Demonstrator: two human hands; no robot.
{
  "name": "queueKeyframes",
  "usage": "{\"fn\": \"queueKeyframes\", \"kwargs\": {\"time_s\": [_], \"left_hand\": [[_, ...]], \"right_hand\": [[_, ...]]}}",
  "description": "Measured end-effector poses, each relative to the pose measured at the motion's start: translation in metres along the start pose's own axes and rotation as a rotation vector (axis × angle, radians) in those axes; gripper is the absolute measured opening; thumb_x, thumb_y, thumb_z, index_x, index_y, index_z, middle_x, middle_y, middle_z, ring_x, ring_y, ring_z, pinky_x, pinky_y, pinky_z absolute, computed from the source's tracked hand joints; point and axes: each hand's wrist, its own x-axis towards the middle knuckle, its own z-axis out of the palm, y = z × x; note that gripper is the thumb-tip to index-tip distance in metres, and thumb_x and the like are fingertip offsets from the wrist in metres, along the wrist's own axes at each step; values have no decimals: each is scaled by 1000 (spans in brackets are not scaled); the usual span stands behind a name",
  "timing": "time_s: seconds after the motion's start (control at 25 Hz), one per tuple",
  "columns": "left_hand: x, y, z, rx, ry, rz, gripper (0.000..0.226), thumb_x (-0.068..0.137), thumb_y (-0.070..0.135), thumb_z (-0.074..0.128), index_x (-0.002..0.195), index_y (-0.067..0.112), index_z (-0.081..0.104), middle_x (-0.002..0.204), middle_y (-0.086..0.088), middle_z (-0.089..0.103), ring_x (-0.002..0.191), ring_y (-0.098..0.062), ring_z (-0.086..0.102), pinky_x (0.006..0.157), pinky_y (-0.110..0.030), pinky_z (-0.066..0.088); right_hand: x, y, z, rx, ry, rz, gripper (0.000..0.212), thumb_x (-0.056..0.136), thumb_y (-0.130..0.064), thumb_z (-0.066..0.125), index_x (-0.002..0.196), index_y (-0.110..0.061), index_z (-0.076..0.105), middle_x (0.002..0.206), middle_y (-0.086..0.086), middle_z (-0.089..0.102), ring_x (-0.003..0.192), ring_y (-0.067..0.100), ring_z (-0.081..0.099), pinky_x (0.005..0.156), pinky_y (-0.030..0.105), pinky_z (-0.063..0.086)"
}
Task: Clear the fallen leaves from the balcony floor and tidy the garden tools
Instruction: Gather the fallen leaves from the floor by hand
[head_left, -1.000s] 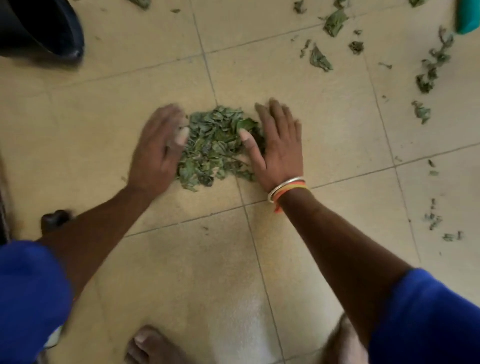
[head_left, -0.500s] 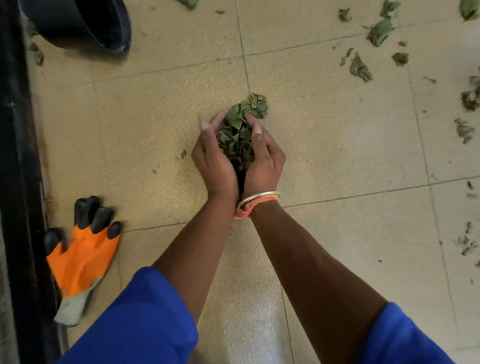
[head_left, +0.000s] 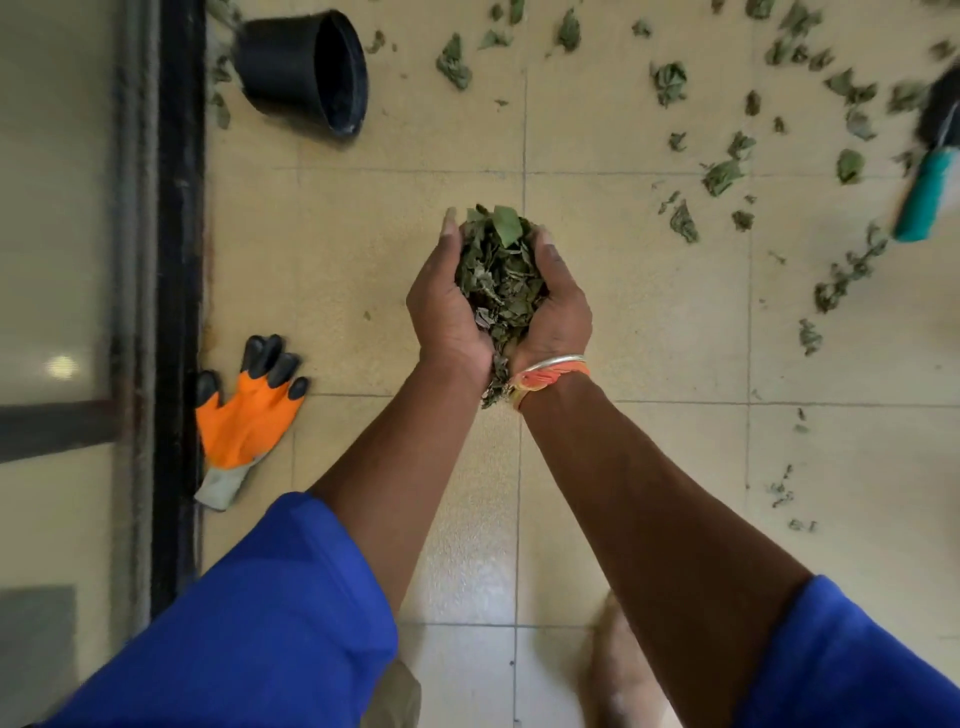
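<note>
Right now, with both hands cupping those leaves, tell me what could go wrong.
1. The leaf bundle is heaped loosely between the left hand and right hand. Bits hang out at its lower end and may drop to the floor.
2. The black pot lies on its side, so leaves tipped toward it could spill out.

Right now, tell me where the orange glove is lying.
In the head view the orange glove lies on the tiled floor at the left, beside the black door frame, nearer the camera than the tipped black pot.
</note>
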Motion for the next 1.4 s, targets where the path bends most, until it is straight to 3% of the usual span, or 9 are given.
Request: {"fn": "queueKeyframes", "kwargs": {"time_s": [0.12, 0.32, 0.48, 0.64, 0.72, 0.92, 1.0, 1.24, 1.4], "left_hand": [[-35, 32, 32, -54, -40, 14, 90, 65, 40, 91, 136, -3, 54, 140, -30, 51, 127, -48, 53, 106, -65, 40], [-105, 81, 61, -195, -15, 200, 98, 53, 34, 95, 133, -5, 56, 137, -29, 55, 124, -44, 56, 107, -57, 44], [-162, 97, 52, -334, -10, 313, 83, 68, 33, 88, 134, -5, 55, 133, -26, 57, 117, -40, 60, 106, -52, 46], [-222, 96, 9, -466, 49, 350, 64, 79, 32, 79, 131, 2, 57, 119, -19, 63, 111, -35, 62, 106, -49, 46], [-254, 95, -23, -561, 128, 405, 60, 76, 27, 80, 126, 1, 60, 113, -19, 66, 103, -36, 64, 102, -50, 49], [-363, 90, -150, -648, 306, 516, 87, 62, 31, 92, 133, -4, 57, 135, -28, 56, 122, -42, 56, 110, -59, 40], [-419, 84, -219, -709, 358, 593, 78, 65, 30, 91, 129, 0, 61, 134, -26, 57, 125, -43, 55, 111, -59, 38], [-605, 46, -385, -896, 530, 770, 100, 56, 28, 94, 141, -1, 50, 133, -22, 57, 116, -36, 58, 109, -53, 43], [-720, 3, -471, -1019, 682, 878, 72, 84, 28, 74, 145, 2, 46, 133, -22, 54, 113, -35, 58, 100, -47, 51]], "right_hand": [[-32, -19, 38, -45, -70, 56, 73, 63, -24, 84, 126, 6, 60, 127, 28, 61, 116, 44, 61, 104, 57, 45], [-100, -36, 92, -157, -283, 191, 56, 82, -19, 70, 128, 10, 57, 129, 30, 58, 115, 42, 61, 106, 55, 44], [-155, -33, 107, -272, -392, 307, 56, 83, -21, 71, 130, 7, 57, 131, 28, 58, 120, 42, 58, 107, 56, 42], [-212, -2, 83, -373, -422, 418, 77, 70, -24, 84, 133, 7, 53, 136, 29, 54, 125, 44, 54, 108, 56, 41], [-241, 26, 67, -412, -428, 462, 86, 64, -24, 88, 135, 8, 51, 139, 30, 51, 127, 45, 52, 109, 56, 41], [-348, 128, -3, -514, -438, 605, 62, 85, -21, 66, 137, 8, 49, 135, 29, 53, 117, 41, 57, 108, 52, 42], [-406, 179, -43, -569, -435, 673, 58, 88, -20, 62, 137, 9, 49, 128, 28, 57, 113, 39, 60, 107, 52, 44], [-582, 300, -168, -784, -474, 875, 57, 81, -15, 72, 129, 10, 56, 130, 31, 58, 117, 45, 60, 104, 57, 46], [-692, 355, -255, -971, -519, 1008, 75, 59, -16, 86, 125, 9, 60, 126, 30, 60, 117, 46, 60, 102, 59, 46]]}}
